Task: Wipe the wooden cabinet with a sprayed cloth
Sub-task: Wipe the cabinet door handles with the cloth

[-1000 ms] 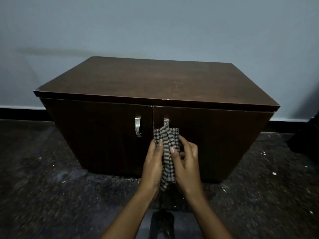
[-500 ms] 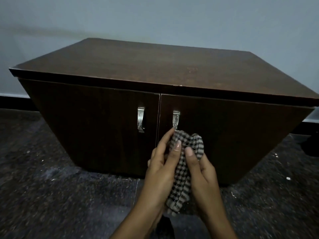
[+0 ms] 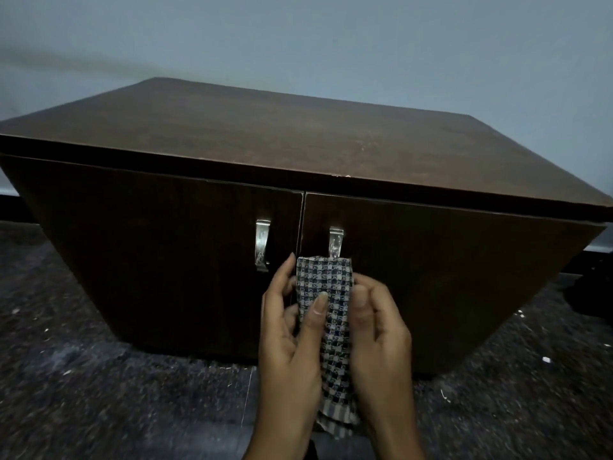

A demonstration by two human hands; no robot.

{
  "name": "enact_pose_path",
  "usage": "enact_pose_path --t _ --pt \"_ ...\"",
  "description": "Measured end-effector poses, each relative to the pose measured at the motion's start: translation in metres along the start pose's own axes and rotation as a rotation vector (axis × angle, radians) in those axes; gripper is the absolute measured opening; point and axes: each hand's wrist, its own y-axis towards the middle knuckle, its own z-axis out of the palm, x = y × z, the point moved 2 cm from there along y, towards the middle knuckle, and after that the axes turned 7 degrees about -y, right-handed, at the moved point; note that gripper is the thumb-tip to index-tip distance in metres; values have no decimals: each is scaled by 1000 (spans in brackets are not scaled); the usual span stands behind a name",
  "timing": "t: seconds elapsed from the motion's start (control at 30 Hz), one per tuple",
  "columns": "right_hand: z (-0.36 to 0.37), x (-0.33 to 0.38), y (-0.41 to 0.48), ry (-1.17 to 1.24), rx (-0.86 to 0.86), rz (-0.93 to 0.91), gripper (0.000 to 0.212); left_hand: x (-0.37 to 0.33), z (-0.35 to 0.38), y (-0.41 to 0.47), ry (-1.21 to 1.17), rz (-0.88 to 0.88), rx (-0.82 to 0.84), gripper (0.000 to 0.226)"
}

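A low dark wooden cabinet (image 3: pixel 298 141) with two shut doors fills the view. Each door carries a metal handle, the left handle (image 3: pixel 262 245) and the right handle (image 3: pixel 335 242), beside the centre gap. A checked cloth (image 3: pixel 326 313), folded into a long strip, hangs upright in front of the right door, just below its handle. My left hand (image 3: pixel 288 346) grips the cloth's left edge with the thumb across its front. My right hand (image 3: pixel 381 343) holds its right edge. The cloth is not touching the cabinet top.
The cabinet stands against a pale blue-grey wall (image 3: pixel 331 44) with a dark skirting. A dark speckled floor (image 3: pixel 116 393) with small white specks surrounds it. A dark shape (image 3: pixel 590 293) sits at the far right edge.
The view has come closer to the cabinet. The bunched cloth has been straightened into a flat upright strip between both hands.
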Motion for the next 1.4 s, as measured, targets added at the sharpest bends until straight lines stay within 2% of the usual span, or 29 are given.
enact_pose_path --t 0.03,0.1,0.23,0.33,0.4,0.5,0.7,0.9,1.07,1.13,1.3,1.4 --pt "1 1 0 -38 8 -5 60 0 -1 1 -1 -2 2 45" --pt "1 3 1 -45 2 -26 52 0 -2 3 23 1 11 38" --pt "5 5 8 197 77 48 26 3 -3 8 110 -4 -9 37" --pt "4 4 16 215 -36 25 27 2 0 15 213 12 -31 36" --pt "4 5 20 156 -103 -25 20 -1 4 20 319 68 -36 32" --pt "3 9 26 52 -139 -92 9 0 8 29 384 143 -50 37" --pt "0 15 41 -37 -132 -89 14 -1 14 39 349 168 -73 26" --pt "1 8 39 6 -108 -5 22 6 17 35 303 149 -69 28" --pt "12 -24 21 5 -107 69 18 35 0 26 373 54 -106 26" --pt "17 -40 17 2 -115 108 17 48 -8 25 432 68 -113 29" --pt "15 -28 15 -45 -119 -20 6 45 -5 27 428 182 -97 16" --pt "7 -5 18 -78 -178 -79 8 27 5 30 382 224 -82 19"
